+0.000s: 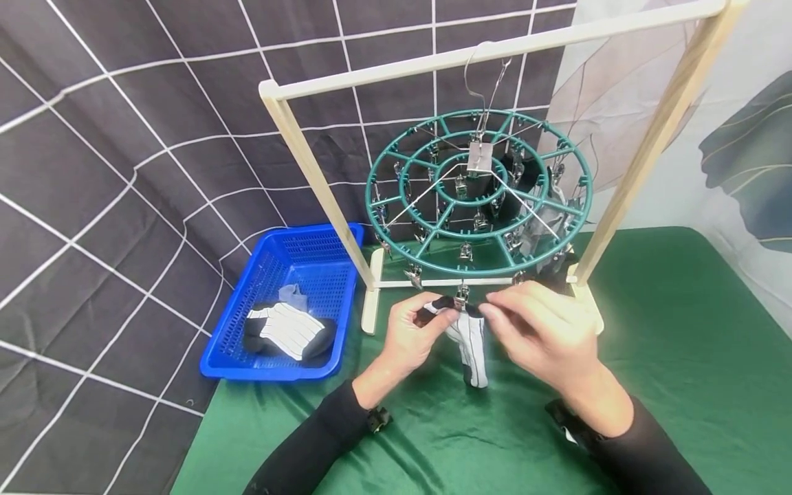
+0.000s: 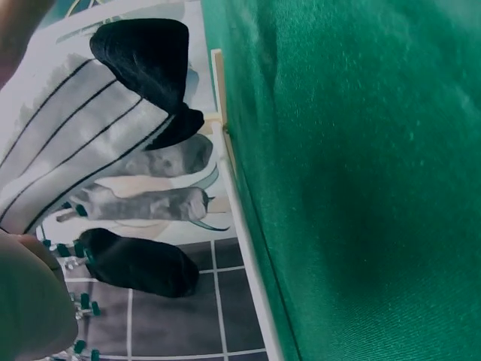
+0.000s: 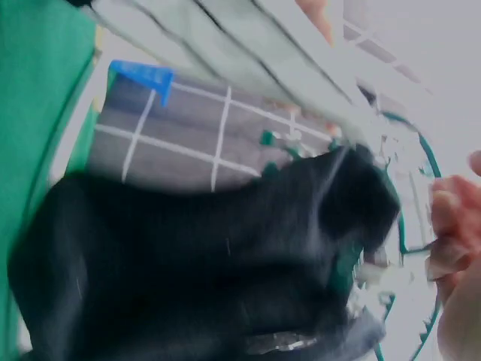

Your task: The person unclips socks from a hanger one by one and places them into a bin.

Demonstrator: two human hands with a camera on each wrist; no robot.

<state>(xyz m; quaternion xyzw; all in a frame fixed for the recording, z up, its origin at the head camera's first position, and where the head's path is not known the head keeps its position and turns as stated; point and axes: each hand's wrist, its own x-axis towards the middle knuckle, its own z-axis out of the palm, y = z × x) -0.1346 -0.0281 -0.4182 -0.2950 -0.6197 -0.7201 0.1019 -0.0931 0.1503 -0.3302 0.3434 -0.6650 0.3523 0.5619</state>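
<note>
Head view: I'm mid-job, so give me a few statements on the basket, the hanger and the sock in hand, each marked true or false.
1. The blue basket stands left of the round green hanger. True.
2. The basket is empty. False: a black-and-white bundle lies in it.
3. The left hand pinches the striped sock. True.
4. The hanger lies flat on the green cloth. False: it hangs from the wooden frame.

The table (image 1: pixel 668 268) is covered by a green cloth (image 1: pixel 693 385), which is creased in the foreground; at its left side a blue basket (image 1: pixel 272 370) (perforated, with a broad rim) is set directly on the cloth; just to the right of it, a wooden frame (image 1: pixel 314 175) is supported on two pale feet (image 1: pixel 370 302), joined low down by a thin white bar (image 1: pixel 421 282).
</note>
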